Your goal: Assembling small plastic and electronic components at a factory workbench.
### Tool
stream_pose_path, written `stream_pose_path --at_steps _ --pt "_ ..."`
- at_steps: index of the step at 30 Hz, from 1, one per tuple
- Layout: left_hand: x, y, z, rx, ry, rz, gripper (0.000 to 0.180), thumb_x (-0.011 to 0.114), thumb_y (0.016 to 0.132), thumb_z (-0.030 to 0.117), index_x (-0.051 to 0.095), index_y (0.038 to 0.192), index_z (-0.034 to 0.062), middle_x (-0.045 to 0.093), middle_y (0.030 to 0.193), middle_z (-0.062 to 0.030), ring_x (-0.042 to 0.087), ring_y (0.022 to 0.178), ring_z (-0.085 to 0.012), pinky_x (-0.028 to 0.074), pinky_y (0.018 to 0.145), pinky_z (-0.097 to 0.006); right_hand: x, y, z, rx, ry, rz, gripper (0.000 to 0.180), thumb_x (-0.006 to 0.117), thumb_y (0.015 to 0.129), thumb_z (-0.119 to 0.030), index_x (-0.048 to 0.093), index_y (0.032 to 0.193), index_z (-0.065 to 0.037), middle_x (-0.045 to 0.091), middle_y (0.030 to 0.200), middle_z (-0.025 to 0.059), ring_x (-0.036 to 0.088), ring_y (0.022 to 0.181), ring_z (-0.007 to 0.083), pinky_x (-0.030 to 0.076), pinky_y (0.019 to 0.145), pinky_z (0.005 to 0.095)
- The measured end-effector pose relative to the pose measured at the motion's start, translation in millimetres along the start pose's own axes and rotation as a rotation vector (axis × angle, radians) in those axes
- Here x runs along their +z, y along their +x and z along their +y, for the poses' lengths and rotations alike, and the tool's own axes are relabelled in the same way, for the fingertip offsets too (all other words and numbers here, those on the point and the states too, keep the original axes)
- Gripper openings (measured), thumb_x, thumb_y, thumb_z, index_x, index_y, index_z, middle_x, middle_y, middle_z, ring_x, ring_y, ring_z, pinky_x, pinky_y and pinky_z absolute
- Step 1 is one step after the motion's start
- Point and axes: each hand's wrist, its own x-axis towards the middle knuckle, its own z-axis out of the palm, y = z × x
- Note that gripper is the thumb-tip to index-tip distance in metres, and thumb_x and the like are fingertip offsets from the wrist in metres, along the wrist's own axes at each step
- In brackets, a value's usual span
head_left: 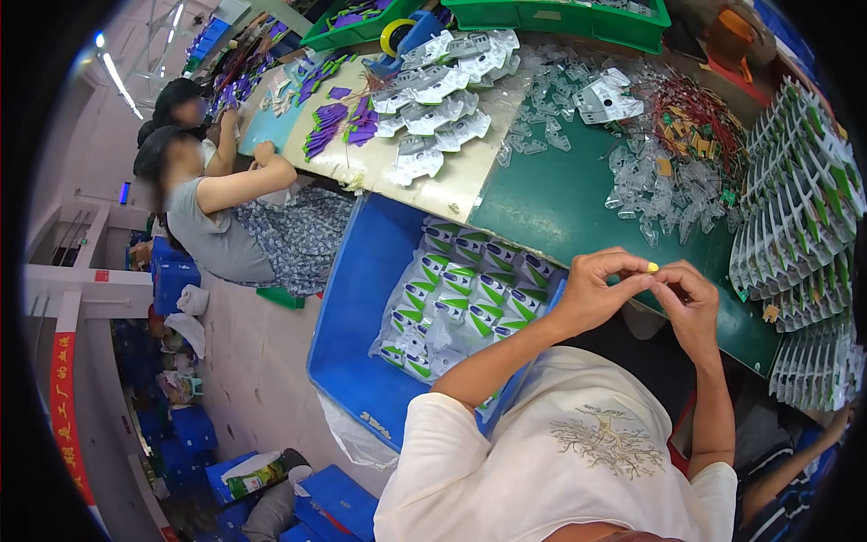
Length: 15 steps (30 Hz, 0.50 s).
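Over the near edge of the green table mat [533, 194], my left hand [591, 294] and my right hand [691, 307] meet at their fingertips. Both are closed in a pinch around a small yellow piece [652, 267]. Its exact kind is too small to tell, and the fingers partly cover it. Beyond my hands lies a heap of clear plastic parts [664, 194]. Next to that heap is a pile of small yellow-orange parts with red wires [691, 122]. A single white-grey plastic housing [607, 98] rests near the pile.
Tall stacks of white and green housings [795, 199] line the right side. A blue crate [339, 334] at my left holds bagged white-green items [452, 289]. Further off lie stacked housings [442, 99], purple-green pieces [330, 126] and a tape dispenser [402, 41]. Co-workers [217, 194] sit at left.
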Motion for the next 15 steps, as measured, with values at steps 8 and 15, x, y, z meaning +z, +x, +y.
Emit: stream_pose_path --at_steps 8,15 --pt "-25.2 60.8 -25.7 -0.534 -0.531 -0.143 0.031 0.073 0.089 0.012 0.060 0.117 0.0063 0.068 0.089 -0.0032 0.064 0.076 -0.0098 0.050 0.069 -0.022 -1.4 27.9 17.6 0.194 0.067 0.083 0.004 0.063 0.094 -0.006 0.062 0.094 -0.002 0.055 0.082 -0.0028 0.048 0.073 0.0055 0.040 0.065 0.0205" --pt "-57.2 196.9 -89.2 0.441 0.980 0.106 0.044 0.064 0.068 -0.006 0.060 0.109 0.0089 0.063 0.103 -0.0109 0.057 0.099 -0.0312 0.041 0.085 -0.045 -33.5 -2.3 17.1 0.389 0.273 0.140 0.008 0.061 0.097 -0.013 0.060 0.099 -0.005 0.052 0.082 -0.0081 0.043 0.069 -0.0005 0.032 0.059 0.0169"
